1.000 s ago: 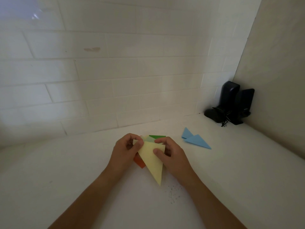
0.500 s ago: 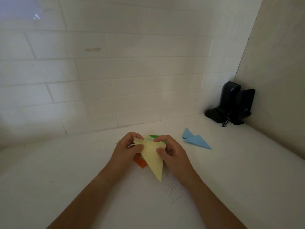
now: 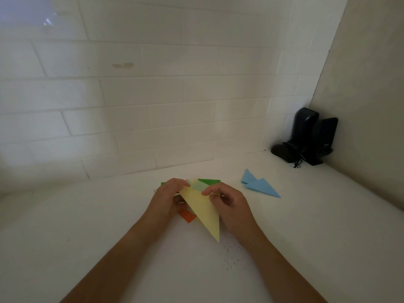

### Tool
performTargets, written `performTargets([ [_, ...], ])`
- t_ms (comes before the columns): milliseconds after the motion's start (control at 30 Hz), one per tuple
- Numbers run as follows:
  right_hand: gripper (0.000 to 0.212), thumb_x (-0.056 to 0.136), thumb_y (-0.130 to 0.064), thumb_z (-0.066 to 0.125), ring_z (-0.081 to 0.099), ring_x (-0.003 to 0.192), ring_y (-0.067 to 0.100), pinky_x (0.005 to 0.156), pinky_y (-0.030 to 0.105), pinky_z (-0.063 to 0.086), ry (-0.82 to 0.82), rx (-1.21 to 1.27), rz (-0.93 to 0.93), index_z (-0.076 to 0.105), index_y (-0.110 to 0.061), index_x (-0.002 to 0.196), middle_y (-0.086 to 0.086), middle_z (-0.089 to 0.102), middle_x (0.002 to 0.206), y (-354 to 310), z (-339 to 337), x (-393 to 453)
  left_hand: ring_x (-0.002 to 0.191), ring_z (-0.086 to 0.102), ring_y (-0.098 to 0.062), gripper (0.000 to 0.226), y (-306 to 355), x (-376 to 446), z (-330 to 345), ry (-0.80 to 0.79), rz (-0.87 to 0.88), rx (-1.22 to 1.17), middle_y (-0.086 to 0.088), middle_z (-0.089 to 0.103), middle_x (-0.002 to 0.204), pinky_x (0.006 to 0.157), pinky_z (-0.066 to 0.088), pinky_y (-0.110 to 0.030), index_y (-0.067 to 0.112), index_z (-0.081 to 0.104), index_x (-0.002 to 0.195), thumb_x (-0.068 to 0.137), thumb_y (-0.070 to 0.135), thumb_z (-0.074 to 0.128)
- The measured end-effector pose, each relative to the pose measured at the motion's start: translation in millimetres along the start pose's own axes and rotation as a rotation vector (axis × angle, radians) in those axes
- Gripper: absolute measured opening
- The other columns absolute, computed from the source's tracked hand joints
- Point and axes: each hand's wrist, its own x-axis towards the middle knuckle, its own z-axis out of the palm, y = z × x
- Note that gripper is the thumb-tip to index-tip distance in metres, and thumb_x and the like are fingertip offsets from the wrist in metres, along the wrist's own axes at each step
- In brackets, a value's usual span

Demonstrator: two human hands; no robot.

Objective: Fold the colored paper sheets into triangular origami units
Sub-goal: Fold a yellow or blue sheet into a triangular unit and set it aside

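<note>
Near the middle of the white counter [image 3: 109,226], just above a small stack of colored paper sheets [image 3: 208,182], the person held a pale yellow paper folded into a long narrow triangle [image 3: 202,209]. Its long axis ran from the wide top edge, up between the two hands, down to a sharp point aimed toward the person and a little to the right. The paper sat between the hands, with both about equally near it, so the coming fold probably turned on that top edge and its two corners.

The left hand [image 3: 167,199] pinched the upper left corner, its fingers curled over the edge with the thumb hidden behind. The right hand [image 3: 227,203] pinched the upper right part of the edge, forefinger and thumb closed on the paper and the other fingers curled loosely beneath. Neither hand lay flat; both gripped.

Under the yellow piece, green and orange sheets of the stack showed at the edges. A finished light blue folded paper unit [image 3: 259,184] lay well apart to the right, and dark speakers [image 3: 306,136] stood in the far right corner.
</note>
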Motion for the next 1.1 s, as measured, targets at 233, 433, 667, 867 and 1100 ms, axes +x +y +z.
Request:
performTargets([
  [233, 0.034, 0.101, -0.004, 0.052, 0.062, 0.089, 0.020, 0.068, 0.021, 0.044, 0.008, 0.025, -0.033, 0.075, -0.028, 0.095, -0.016, 0.071, 0.099, -1, 1, 1, 0.083, 0.067, -0.024, 0.012, -6, 0, -7, -0.014, 0.035, 0.152, -0.016, 0.065, 0.095, 0.079, 0.060, -0.038, 0.007, 0.071, 0.088, 0.098, 0.012, 0.067],
  [433, 0.031, 0.081, -0.023, 0.043, 0.062, 0.092, 0.004, 0.076, 0.017, 0.046, -0.014, 0.103, 0.069, 0.066, -0.028, 0.100, -0.014, 0.068, 0.098, -2, 0, 4, 0.068, 0.064, -0.012, 0.006, -4, -1, -7, 0.036, 0.087, 0.258, 0.001, 0.067, 0.083, 0.065, 0.054, -0.024, 0.006, 0.070, 0.097, 0.092, 0.004, 0.073],
  [667, 0.051, 0.109, -0.044, 0.038, 0.065, 0.078, 0.010, 0.075, 0.027, 0.050, -0.038, 0.044, 0.194, 0.075, -0.020, 0.082, -0.005, 0.071, 0.079, -7, 0, 3, 0.070, 0.068, -0.013, 0.019, 0, -9, -3, -0.093, 0.149, 0.352, -0.003, 0.074, 0.081, 0.063, 0.054, -0.022, 0.007, 0.068, 0.105, 0.089, 0.005, 0.077],
  [867, 0.025, 0.099, -0.031, 0.064, 0.045, 0.063, 0.002, 0.061, 0.018, 0.035, -0.098, -0.115, 0.087, 0.066, -0.016, 0.080, -0.013, 0.052, 0.064, -3, 3, 4, 0.061, 0.068, -0.026, 0.024, 2, -8, -4, -0.062, 0.143, 0.297, -0.013, 0.069, 0.074, 0.058, 0.056, -0.031, 0.006, 0.067, 0.106, 0.088, 0.015, 0.080],
  [1100, 0.021, 0.097, -0.026, 0.066, 0.046, 0.064, 0.005, 0.063, 0.021, 0.035, -0.182, -0.078, 0.057, 0.064, -0.018, 0.078, -0.012, 0.054, 0.067, -2, 0, 3, 0.069, 0.062, -0.026, 0.016, -2, -4, -10, -0.018, 0.101, 0.169, -0.013, 0.068, 0.072, 0.075, 0.054, -0.044, 0.003, 0.077, 0.096, 0.090, 0.018, 0.077],
])
